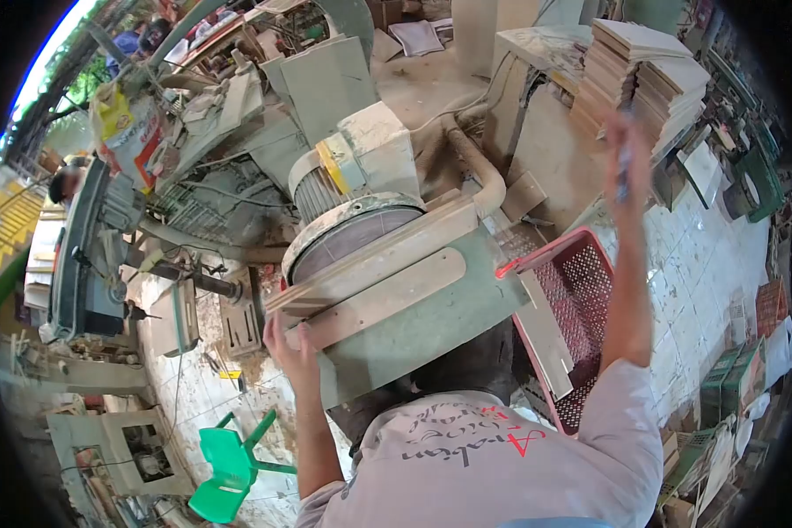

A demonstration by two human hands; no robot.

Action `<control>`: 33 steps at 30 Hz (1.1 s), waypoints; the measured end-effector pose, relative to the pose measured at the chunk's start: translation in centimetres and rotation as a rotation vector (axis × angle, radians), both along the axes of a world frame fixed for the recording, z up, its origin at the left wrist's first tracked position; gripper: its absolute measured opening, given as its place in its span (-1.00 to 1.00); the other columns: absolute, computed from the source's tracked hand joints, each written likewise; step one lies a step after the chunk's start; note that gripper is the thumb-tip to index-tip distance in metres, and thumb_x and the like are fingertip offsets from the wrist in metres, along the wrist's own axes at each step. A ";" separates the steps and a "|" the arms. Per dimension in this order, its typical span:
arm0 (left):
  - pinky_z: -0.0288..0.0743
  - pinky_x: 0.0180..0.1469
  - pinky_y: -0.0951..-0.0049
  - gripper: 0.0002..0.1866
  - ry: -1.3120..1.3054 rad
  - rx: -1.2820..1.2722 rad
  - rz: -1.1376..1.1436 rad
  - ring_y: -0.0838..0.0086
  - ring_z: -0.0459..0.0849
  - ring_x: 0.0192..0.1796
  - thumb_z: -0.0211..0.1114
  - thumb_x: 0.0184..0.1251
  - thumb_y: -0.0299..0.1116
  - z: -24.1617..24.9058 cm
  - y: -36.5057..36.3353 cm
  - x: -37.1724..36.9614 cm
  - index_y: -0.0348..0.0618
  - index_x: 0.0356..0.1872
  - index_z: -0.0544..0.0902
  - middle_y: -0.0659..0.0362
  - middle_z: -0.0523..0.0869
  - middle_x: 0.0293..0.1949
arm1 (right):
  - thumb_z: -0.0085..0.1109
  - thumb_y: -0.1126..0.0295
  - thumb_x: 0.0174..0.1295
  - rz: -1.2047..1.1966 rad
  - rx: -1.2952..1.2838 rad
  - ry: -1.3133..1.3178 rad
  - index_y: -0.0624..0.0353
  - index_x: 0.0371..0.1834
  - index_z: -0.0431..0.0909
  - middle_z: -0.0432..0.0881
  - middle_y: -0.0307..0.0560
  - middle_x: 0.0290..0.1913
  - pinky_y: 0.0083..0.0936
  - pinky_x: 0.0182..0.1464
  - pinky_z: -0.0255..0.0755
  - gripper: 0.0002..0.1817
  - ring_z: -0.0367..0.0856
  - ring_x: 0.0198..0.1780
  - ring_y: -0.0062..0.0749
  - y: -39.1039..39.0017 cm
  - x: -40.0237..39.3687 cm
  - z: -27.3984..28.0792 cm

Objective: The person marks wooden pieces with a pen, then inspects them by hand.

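My left hand (294,354) is at the left end of a flat wooden board (387,299) with a rounded right end, its thumb and fingers curled about that end. The board lies on a grey-green machine table (414,339), along a long wooden fence (370,255). Behind the fence stands a large round disc (356,239) with a motor (321,187). Raised out to the right, my right hand (627,167) is blurred and closed around a small dark bluish thing that I cannot make out.
A red perforated crate (590,304) stands right of the machine table, with wooden strips (546,330) across its near side. Stacked boards (629,75) sit at the back right. A green plastic chair (229,471) is at lower left. A drill-like machine (92,255) stands far left.
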State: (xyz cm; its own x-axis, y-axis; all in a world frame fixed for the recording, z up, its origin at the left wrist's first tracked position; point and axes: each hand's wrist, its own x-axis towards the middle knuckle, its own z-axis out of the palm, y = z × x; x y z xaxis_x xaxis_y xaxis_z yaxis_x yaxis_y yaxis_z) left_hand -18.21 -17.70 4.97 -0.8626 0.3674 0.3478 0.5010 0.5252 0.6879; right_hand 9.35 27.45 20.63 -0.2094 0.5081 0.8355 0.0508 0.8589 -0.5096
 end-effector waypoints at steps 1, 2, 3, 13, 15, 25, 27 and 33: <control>0.28 0.29 0.20 -0.46 -0.001 0.003 -0.003 0.07 0.33 0.32 0.25 0.33 -0.38 -0.3 -0.3 -0.3 -0.23 0.32 0.37 -0.14 0.34 0.24 | 0.05 0.54 0.36 0.315 -0.625 0.308 0.26 -0.05 0.58 0.60 -0.22 -0.18 -0.74 -0.03 0.35 -0.83 0.47 -0.17 -0.70 -2.7 -1.5 -2.4; 0.27 0.30 0.19 -0.41 -0.065 0.070 0.075 0.09 0.33 0.32 0.25 0.34 -0.37 -0.5 -0.4 -0.5 -0.23 0.36 0.31 -0.13 0.35 0.24 | 0.04 0.51 0.36 0.056 -0.341 -0.117 0.26 -0.06 0.59 0.60 -0.21 -0.18 -0.76 0.04 0.33 -0.83 0.50 -0.10 -0.67 -4.7 -2.2 -5.6; 0.25 0.32 0.18 -0.37 -0.130 0.136 0.155 0.11 0.33 0.32 0.24 0.35 -0.36 -0.8 -0.7 -0.8 -0.23 0.40 0.25 -0.12 0.36 0.23 | 0.02 0.52 0.36 0.317 -0.618 0.114 0.27 -0.03 0.56 0.60 -0.15 -0.13 -0.68 0.06 0.38 -0.81 0.55 -0.06 -0.60 -6.0 -3.6 -9.1; 0.29 0.32 0.46 -0.48 -0.506 0.388 0.013 0.38 0.47 0.26 0.12 0.42 -0.49 -3.0 -2.3 -3.1 -0.41 0.36 0.27 -0.04 0.45 0.27 | -0.06 0.61 0.33 0.164 -0.606 -0.204 0.28 0.09 0.41 0.59 0.08 -0.01 -0.42 0.14 0.39 -0.72 0.58 0.08 -0.26 -9.9 -8.6 -21.4; 0.30 0.31 0.43 -0.50 -0.506 0.443 -0.001 0.38 0.45 0.29 0.12 0.42 -0.49 -3.4 -2.6 -3.3 -0.43 0.34 0.30 -0.03 0.43 0.29 | -0.06 0.61 0.31 0.142 -0.531 -0.201 0.28 0.08 0.42 0.59 0.09 -0.03 -0.42 0.13 0.40 -0.72 0.59 0.07 -0.26 -10.1 -8.8 -21.7; 0.37 0.18 0.45 -0.62 -0.375 0.502 0.144 0.42 0.55 0.08 0.15 0.37 -0.48 -2.7 -1.6 -2.2 -0.36 0.18 0.47 0.08 0.59 0.05 | -0.02 0.70 0.24 0.169 -0.611 -0.112 0.25 0.01 0.48 0.57 -0.15 -0.10 -0.55 0.10 0.42 -0.70 0.55 0.01 -0.46 -9.9 -8.6 -22.5; 0.41 0.13 0.48 -0.63 -0.386 0.501 0.113 0.46 0.57 0.04 0.15 0.37 -0.48 -3.4 -2.3 -2.5 -0.38 0.16 0.49 0.08 0.61 0.02 | -0.08 0.68 0.31 0.286 -0.721 -0.049 0.28 0.03 0.47 0.52 -0.12 -0.02 -0.59 0.19 0.39 -0.73 0.48 0.08 -0.51 -10.0 -8.2 -21.9; 0.44 0.15 0.49 -0.65 -0.414 0.570 0.088 0.44 0.60 0.08 0.14 0.39 -0.49 0.2 -2.8 -1.2 -0.36 0.16 0.52 0.07 0.63 0.03 | -0.07 0.60 0.38 0.168 -0.583 -0.193 0.33 0.08 0.41 0.53 0.00 0.04 -0.47 0.20 0.35 -0.76 0.52 0.09 -0.35 -11.4 -6.4 -17.7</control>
